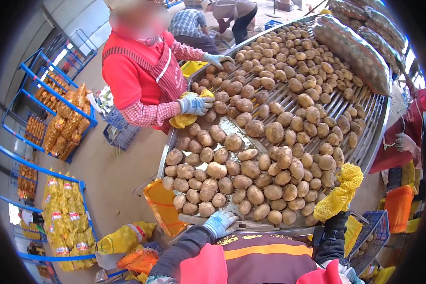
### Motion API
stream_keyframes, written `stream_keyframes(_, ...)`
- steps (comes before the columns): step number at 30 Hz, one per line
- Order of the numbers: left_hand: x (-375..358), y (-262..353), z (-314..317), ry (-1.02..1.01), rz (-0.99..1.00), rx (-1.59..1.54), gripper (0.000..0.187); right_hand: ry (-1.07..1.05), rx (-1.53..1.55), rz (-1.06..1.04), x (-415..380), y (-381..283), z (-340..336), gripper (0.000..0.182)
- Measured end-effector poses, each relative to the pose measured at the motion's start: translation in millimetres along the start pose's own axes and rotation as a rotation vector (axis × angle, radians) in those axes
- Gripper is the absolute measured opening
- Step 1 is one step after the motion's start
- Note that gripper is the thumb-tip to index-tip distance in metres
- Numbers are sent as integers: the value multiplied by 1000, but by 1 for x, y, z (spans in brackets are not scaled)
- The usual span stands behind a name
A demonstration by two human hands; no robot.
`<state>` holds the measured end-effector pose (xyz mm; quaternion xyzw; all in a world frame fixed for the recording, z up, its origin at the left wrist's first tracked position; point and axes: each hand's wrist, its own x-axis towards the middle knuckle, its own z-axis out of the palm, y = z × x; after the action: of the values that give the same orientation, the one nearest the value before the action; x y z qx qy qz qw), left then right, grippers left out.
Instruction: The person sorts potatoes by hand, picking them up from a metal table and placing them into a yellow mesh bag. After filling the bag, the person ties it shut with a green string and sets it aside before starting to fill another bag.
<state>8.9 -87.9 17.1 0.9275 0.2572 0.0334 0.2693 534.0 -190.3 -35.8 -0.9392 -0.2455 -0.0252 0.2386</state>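
My left hand (221,223), in a light blue and white glove, lies with fingers stretched out on the near edge of the sorting table, just beside the closest potatoes. It holds nothing that I can see. At the table's right corner, a bunched yellow mesh bag (339,191) covers my right hand, whose fingers are hidden; the bag appears gripped there. Many brown potatoes (265,177) spread over the slatted metal table (364,130) in front of me.
Across on the left, a co-worker's gloved hand (195,104) holds a yellow bag; their other hand (218,60) touches a potato. A full mesh sack (350,52) lies at the far right. An orange-lined crate (163,206) adjoins the left edge; a blue crate (371,241) stands right.
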Motion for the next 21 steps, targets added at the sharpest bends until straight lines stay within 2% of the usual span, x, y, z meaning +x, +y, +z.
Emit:
stream_keyframes(3,0,2,0,-10,-27,-20,33,-49,-114,1,13,-6,13,47)
stream_keyframes(6,1,-2,1,7,-7,-18,34,-23,-102,22,19,0,9,47)
stream_keyframes(10,-1,-9,5,51,75,-43,32,117,74,75,8,21,-26,48)
stream_keyframes(14,-2,-16,14,62,99,-66,30,309,359,132,-39,35,-78,48)
stream_keyframes(16,-1,-20,17,-16,65,-62,34,381,480,141,-75,29,-99,49)
stream_keyframes(21,1,-27,21,-66,87,-74,34,525,687,93,-151,3,-141,49)
